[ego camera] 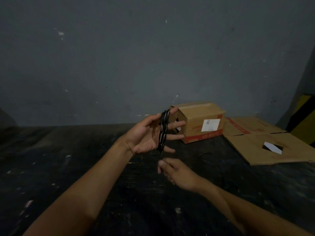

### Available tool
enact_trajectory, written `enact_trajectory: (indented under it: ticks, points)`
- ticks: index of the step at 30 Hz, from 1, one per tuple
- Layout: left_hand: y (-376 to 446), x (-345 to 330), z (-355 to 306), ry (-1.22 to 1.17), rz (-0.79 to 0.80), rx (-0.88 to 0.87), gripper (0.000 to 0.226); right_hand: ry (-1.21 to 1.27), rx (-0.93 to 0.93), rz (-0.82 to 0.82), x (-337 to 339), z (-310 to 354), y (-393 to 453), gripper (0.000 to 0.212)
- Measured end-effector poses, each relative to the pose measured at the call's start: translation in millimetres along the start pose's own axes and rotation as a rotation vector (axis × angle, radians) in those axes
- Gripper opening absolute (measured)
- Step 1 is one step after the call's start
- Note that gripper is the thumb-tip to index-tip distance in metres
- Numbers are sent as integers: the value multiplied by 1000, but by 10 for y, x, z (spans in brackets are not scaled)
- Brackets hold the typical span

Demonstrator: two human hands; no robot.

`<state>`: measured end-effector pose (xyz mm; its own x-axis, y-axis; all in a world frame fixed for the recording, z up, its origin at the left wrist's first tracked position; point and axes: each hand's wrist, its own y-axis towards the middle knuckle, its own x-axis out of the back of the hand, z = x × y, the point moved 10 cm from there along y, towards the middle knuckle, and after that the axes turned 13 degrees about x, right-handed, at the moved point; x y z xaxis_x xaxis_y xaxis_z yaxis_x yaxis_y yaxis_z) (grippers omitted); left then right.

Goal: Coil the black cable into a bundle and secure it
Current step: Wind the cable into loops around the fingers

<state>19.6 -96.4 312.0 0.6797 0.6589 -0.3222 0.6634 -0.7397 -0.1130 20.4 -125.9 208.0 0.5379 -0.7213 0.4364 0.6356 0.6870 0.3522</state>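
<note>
The black cable [163, 132] is wound in several loops around the spread fingers of my left hand [146, 136], which is raised palm up above the dark floor. A short strand runs down from the bottom of the loops to my right hand [173, 171]. That hand sits just below the left one, thumb and fingers pinched on the strand. More cable [205, 153] lies curved on the floor to the right, faint in the dim light.
A cardboard box [201, 123] lies on its side behind my left hand, against the grey wall. Flattened cardboard [265, 142] lies to the right of it. A yellow and black striped post [303, 120] stands at the far right.
</note>
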Motion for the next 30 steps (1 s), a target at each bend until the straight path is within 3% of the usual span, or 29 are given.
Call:
enact_trajectory:
  ticks: [10, 21, 25, 30]
  points:
    - [19, 426, 29, -84, -166, -51, 46, -140, 26, 81, -143, 395, -63, 36]
    - [3, 657, 262, -59, -295, -7, 42, -451, 146, 118, 428, 1112, 182, 26]
    - [6, 747, 379, -18, -406, 27, 46, -584, 172, 28, 832, 1372, 372, 29]
    - [11, 545, 411, -88, -308, 72, 46, -656, 115, 3, 1114, 1392, 515, 30]
